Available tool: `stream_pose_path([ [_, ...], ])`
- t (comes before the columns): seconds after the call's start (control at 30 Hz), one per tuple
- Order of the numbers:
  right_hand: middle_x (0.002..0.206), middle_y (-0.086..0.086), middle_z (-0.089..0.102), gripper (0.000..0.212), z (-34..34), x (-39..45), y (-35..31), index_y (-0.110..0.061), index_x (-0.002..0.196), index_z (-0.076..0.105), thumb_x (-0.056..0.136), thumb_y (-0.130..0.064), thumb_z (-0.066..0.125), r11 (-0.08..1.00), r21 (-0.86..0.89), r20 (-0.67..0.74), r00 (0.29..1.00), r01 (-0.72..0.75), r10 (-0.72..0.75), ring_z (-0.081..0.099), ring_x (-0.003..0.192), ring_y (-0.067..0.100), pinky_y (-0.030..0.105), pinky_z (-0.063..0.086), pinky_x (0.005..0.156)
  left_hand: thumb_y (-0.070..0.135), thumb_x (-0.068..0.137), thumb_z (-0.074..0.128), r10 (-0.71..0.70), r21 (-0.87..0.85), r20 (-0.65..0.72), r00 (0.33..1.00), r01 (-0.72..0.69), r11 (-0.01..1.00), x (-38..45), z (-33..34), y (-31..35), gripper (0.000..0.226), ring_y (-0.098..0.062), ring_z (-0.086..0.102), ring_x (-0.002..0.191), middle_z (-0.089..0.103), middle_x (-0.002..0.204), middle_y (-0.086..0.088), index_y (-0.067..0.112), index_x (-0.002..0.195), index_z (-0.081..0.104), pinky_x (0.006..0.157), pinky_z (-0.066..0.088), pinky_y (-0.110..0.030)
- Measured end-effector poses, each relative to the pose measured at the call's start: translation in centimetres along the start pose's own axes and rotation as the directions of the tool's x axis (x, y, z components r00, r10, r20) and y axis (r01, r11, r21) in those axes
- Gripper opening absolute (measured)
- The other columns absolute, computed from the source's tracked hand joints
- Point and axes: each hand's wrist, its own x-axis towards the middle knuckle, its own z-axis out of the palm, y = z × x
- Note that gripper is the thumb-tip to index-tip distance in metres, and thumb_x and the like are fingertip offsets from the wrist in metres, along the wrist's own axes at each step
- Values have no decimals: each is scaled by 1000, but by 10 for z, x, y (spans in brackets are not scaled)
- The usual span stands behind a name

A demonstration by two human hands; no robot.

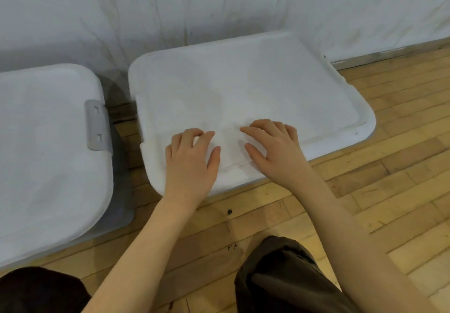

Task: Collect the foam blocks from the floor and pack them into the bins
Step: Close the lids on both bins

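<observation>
Both bare forearms reach forward, left hand and right hand palm-down side by side, fingers bent.

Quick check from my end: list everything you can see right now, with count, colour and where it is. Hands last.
bins: two, grey bodies with white lids on; one centre against the wall, one at the left edge
latch: one, grey, on the right side of the left bin's lid
wall covering: one, white, creased, behind the bins
floor: wood strips, light brown, under and in front of the bins
foam blocks: none in view
trousers: dark, bottom of the view
hands: two, bare; left and right rest on the near edge of the centre lid, fingers bent
</observation>
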Motion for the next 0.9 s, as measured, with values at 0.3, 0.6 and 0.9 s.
stream_pose_path([
  [0.3, 118, 2, 63, 42, 39, 78, -52, -18, 117, 64, 90, -34, 36, 980, 39, 4, 981, 195, -195, 60, 103, 25, 39, 39, 89, 36, 94, 47, -398, -88, -36, 917, 394, 915, 26, -30, -82, 52, -26, 28, 131, 35, 144, -6, 18, 142, 35, 108, 21, -39],
  [0.6, 157, -8, 19, 67, 72, 104, -60, -38, 147, 24, 85, -59, 6, 981, -79, 258, 955, 175, -149, 10, 145, 17, 39, 0, 115, 49, 94, 34, -394, -282, 322, 861, 485, 828, 43, -20, -107, 67, -25, 41, 127, 24, 152, -8, 34, 148, -4, 103, 38, -41],
  [0.9, 157, -10, 18, 64, 72, 99, -61, -39, 147, 23, 88, -58, 6, 984, -89, 251, 959, 155, -129, 8, 145, 15, 38, 0, 116, 32, 93, 53, -370, -222, 46, 928, 371, 902, 37, -27, -87, 77, -22, 41, 120, 27, 141, -12, 14, 150, 3, 91, 32, -21],
])
